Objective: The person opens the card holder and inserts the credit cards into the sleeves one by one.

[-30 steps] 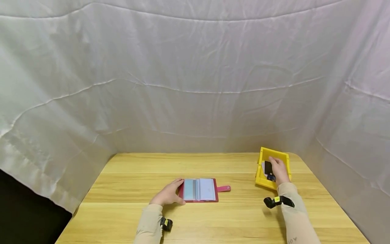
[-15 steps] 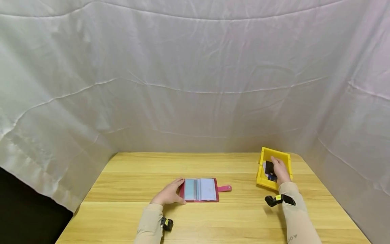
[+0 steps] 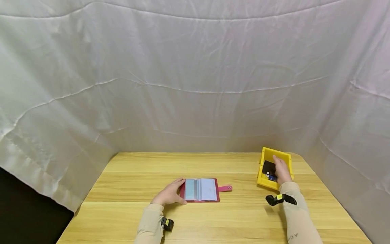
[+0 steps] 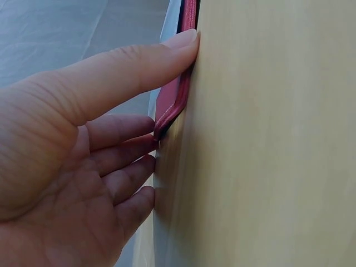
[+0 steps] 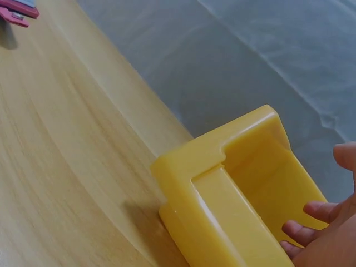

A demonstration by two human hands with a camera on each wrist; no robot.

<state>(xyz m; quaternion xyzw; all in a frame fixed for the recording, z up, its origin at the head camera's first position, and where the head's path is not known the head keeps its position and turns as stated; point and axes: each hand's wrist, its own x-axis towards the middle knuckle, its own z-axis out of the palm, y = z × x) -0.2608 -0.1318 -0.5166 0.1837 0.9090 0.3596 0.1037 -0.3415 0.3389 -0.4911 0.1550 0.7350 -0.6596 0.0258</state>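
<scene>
A red card holder (image 3: 208,189) lies unfolded on the wooden table, its clear sleeves facing up and its strap (image 3: 225,188) pointing right. My left hand (image 3: 169,194) rests at its left end, thumb along the near edge and a finger by the far corner. In the left wrist view the thumb (image 4: 150,64) lies across the red cover edge (image 4: 186,92), with the other fingertips beside the corner. My right hand (image 3: 282,170) reaches into a yellow bin (image 3: 268,183), its fingers spread apart in the right wrist view. Beside it lie a black card (image 3: 268,167) and a blue card (image 3: 272,177).
The bin stands near the back right corner of the wooden table (image 3: 146,166). Grey-white fabric (image 3: 195,112) hangs behind the table and along both sides. A dark area (image 3: 27,206) shows past the left edge.
In the bin, the black card has shifted left and now covers the white card that showed earlier. My right hand has moved slightly; the left hand keeps its place at the card holder.
</scene>
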